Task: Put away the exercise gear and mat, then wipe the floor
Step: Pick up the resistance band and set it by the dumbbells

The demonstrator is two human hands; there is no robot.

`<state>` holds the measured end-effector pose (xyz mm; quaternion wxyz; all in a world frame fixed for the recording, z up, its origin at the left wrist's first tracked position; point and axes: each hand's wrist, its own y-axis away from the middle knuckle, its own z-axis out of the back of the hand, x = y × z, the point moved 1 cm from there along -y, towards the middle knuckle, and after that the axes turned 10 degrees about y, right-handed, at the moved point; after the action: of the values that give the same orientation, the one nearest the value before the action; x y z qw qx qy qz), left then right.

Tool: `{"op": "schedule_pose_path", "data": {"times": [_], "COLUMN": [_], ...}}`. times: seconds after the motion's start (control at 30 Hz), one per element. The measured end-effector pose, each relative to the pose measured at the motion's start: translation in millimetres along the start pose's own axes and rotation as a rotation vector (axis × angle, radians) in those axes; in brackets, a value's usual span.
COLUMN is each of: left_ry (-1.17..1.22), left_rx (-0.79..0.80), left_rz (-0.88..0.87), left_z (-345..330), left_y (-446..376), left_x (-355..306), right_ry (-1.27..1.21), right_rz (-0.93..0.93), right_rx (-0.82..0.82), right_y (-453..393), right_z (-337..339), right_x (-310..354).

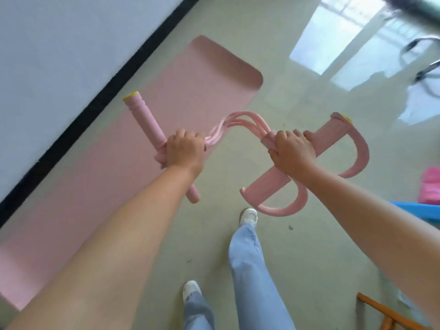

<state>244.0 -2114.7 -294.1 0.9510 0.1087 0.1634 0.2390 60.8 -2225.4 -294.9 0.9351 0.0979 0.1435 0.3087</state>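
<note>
The pink pedal puller (240, 125) hangs in the air above the floor (297, 258), beside the unrolled mat (166, 96). The left hand (184, 148) grips its handle bar and the right hand (294, 148) grips its footrest bar, probably to gather it for storage. Its slack, twisted cords run left-right between the 2 bars; each bar lies diagonally.

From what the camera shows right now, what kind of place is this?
Probably an indoor room used for home exercise: a pink mat lies unrolled on a glossy floor beside a white wall, and both hands hold a pink pedal resistance puller.
</note>
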Motion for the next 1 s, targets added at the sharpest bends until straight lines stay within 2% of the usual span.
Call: {"op": "schedule_pose_path", "data": {"times": [0.03,0.1,0.2,0.4,0.43,0.47,0.6,0.67,1.0], "left_ry": [-0.035,-0.189,-0.341,-0.459,-0.518,-0.545,-0.495,-0.507,-0.651], "left_rx": [-0.008,-0.131,-0.091,-0.159,-0.181,-0.136,-0.166,-0.219,-0.165], "left_rz": [-0.054,-0.224,-0.333,-0.578,-0.565,-0.550,-0.614,-0.638,-0.713], "left_z": [10,41,85,147,155,158,178,195,312], "left_y": [-21,-66,-140,-270,-292,-315,-408,-463,-736], "left_x": [-28,-90,-184,-332,-347,-359,-402,-422,-522], "right_ry": [-0.012,-0.035,-0.090,-0.107,-0.107,-0.108,-0.064,-0.046,0.003], "right_rz": [-0.045,-0.116,-0.205,-0.285,-0.291,-0.293,-0.284,-0.265,-0.260], "right_rx": [-0.003,-0.014,-0.053,-0.171,-0.181,-0.190,-0.225,-0.239,-0.219], "right_y": [-9,-35,-84,-170,-186,-202,-279,-330,-601], "right_z": [9,26,56,125,136,146,177,193,288], "right_x": [-32,-98,-194,-349,-370,-388,-446,-473,-615]}}
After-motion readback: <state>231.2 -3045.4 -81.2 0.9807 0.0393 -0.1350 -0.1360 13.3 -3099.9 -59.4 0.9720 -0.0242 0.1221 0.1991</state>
